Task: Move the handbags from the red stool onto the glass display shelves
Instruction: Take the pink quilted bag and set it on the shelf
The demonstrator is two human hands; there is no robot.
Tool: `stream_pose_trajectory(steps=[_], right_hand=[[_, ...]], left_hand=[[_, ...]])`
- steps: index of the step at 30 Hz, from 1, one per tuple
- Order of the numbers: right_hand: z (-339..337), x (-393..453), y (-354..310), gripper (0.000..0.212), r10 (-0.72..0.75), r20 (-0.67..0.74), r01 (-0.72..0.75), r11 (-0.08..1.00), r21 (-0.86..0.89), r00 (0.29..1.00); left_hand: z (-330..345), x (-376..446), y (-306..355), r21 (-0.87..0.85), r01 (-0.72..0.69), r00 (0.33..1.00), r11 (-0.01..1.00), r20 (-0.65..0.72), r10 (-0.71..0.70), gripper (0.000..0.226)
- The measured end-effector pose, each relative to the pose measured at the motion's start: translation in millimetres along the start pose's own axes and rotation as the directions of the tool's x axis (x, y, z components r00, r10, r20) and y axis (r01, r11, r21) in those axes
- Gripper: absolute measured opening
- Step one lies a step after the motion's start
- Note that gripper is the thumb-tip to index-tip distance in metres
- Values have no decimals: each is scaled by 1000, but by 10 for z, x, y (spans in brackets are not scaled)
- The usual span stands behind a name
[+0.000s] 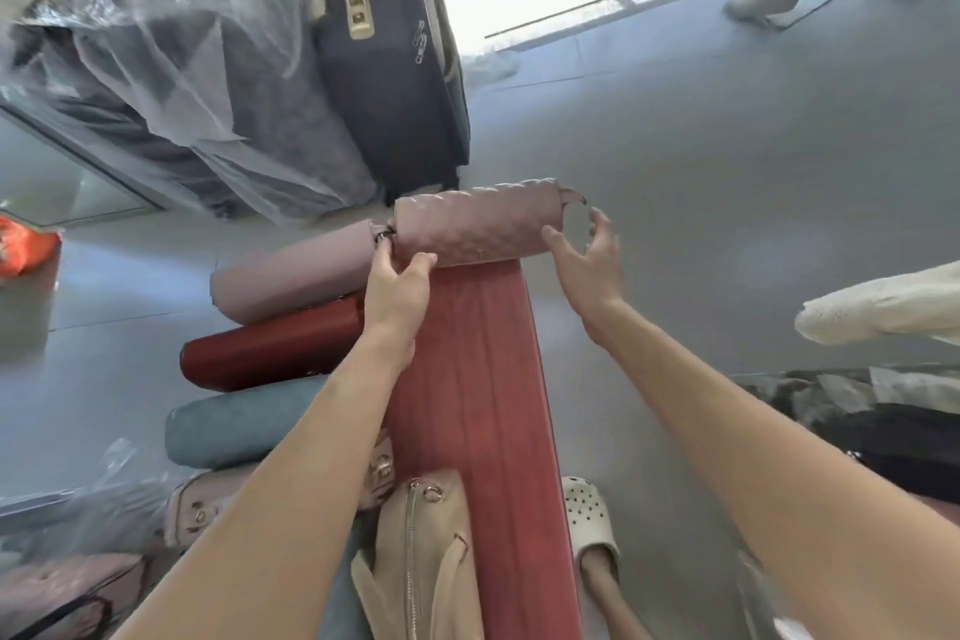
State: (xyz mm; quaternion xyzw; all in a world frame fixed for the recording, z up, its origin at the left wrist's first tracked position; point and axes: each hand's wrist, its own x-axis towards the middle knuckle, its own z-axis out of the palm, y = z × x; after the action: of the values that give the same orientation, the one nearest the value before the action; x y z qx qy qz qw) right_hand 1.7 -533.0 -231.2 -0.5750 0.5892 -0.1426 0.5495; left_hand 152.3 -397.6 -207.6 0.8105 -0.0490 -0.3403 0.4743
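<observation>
Item, nearest: beige handbag [415, 551] at 6 o'clock on the red stool [467, 369], zip closed, contents unseen; teal, dark red [270, 346] and plain pink bags lie stacked at 9 o'clock. Beyond, quilted pink handbag [475, 224] sits at the stool's far end, 12 o'clock, left hand [397, 288] pinching its end, right hand [584, 257] spread open, thumb touching. Risk: one-ended grip may let it roll off; shelves not visible.
</observation>
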Motion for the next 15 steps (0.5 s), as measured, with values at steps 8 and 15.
stream_pose_trajectory(steps=[8, 15], right_hand=[[-21, 510, -133, 54, 76, 157, -84, 995, 45, 985], [21, 440, -107, 44, 66, 126, -76, 994, 75, 990]], left_hand=[[12, 239, 60, 20, 20, 999, 1000, -39, -19, 45], [55, 206, 11, 11, 24, 992, 1000, -125, -22, 55]])
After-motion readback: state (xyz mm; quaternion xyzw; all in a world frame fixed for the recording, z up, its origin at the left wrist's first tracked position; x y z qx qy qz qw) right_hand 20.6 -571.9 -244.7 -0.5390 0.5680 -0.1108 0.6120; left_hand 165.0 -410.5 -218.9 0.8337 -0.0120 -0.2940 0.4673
